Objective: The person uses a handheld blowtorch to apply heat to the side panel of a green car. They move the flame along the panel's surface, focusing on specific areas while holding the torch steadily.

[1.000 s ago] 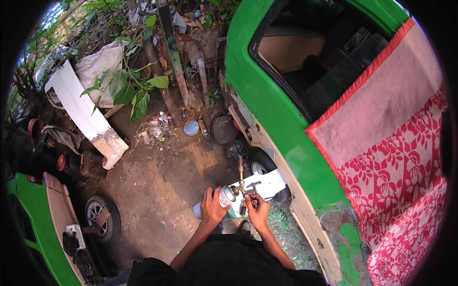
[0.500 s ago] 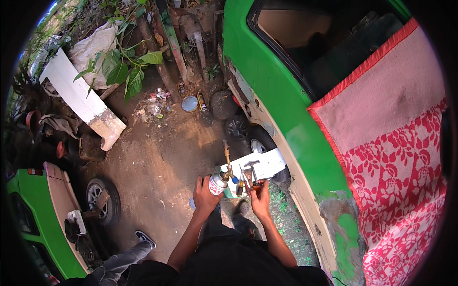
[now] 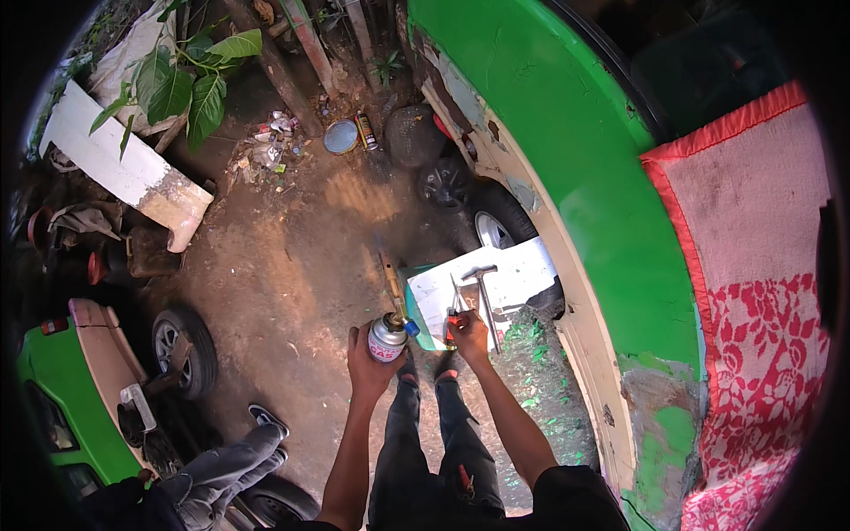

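Brass is showing on the torch head (image 3: 392, 279) that is rising, slightly tilted, from a white-and-silver gas canister (image 3: 388, 340), a blue knob (image 3: 411, 327) jutting from its side. The left hand (image 3: 367, 365) is wrapping its fingers around the canister, covering part of its wall. The right hand (image 3: 469, 336) is pinching a small red object (image 3: 453, 324) (its own fingers are hiding most of it, so its kind is hard to make out) over a white panel (image 3: 524, 270). A hammer (image 3: 481, 272) is lying on that panel, its handle passing beside the right hand, while a thin pointed tool (image 3: 458, 296) is disappearing near the fingers. A green car body (image 3: 567, 159) and a red-and-pink cloth (image 3: 753, 203) are running out of view at the right; another person's legs (image 3: 226, 460) are fading into shadow at the lower left. Lettering is showing on the canister's label; any print on a spray can (image 3: 365, 131) is blurring beyond reading.
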A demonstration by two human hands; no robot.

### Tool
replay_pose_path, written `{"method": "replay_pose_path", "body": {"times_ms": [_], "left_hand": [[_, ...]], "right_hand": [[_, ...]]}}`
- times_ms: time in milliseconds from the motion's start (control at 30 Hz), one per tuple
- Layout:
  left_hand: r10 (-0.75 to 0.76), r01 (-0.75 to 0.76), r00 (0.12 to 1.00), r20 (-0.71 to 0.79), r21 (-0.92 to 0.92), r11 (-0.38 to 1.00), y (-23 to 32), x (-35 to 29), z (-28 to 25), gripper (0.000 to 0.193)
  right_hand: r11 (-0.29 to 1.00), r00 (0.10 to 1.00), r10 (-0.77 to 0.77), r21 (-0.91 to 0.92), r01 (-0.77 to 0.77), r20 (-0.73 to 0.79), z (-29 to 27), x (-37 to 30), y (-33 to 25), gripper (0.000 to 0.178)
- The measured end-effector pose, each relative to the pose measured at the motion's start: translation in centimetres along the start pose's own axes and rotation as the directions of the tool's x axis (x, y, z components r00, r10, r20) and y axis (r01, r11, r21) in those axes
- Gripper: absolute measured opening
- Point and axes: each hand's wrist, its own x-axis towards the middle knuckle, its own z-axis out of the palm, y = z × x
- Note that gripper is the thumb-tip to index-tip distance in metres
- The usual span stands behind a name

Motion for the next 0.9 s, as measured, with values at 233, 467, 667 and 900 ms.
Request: {"method": "replay_pose_path", "body": {"times_ms": [233, 467, 667, 900], "left_hand": [[0.008, -0.004, 0.999, 0.047, -0.072, 0.997, -5.7, 1.4, 3.8, 0.067], [-0.003, 0.014, 0.996, 0.091, -0.117, 0.993, -8.6, 1.8, 4.8, 0.068], [0.026, -0.009, 0.993, 0.116, -0.142, 0.990, -7.9, 1.7, 4.6, 0.069], [0.019, -0.005, 0.991, 0.133, -0.109, 0.994, -7.2, 1.6, 3.8, 0.064]], "right_hand": [[0.992, 0.995, 0.032, -0.118, -0.042, -0.093, 5.8, 4.9, 5.6, 0.029], [0.985, 0.952, -0.118, -0.154, 0.076, -0.282, 5.1, 3.3, 6.2, 0.028], [0.923, 0.906, -0.244, -0.370, 0.107, -0.347, 0.3, 2.1, 10.6, 0.027], [0.889, 0.948, -0.232, -0.442, 0.118, -0.215, 0.3, 2.7, 11.3, 0.035]]}}
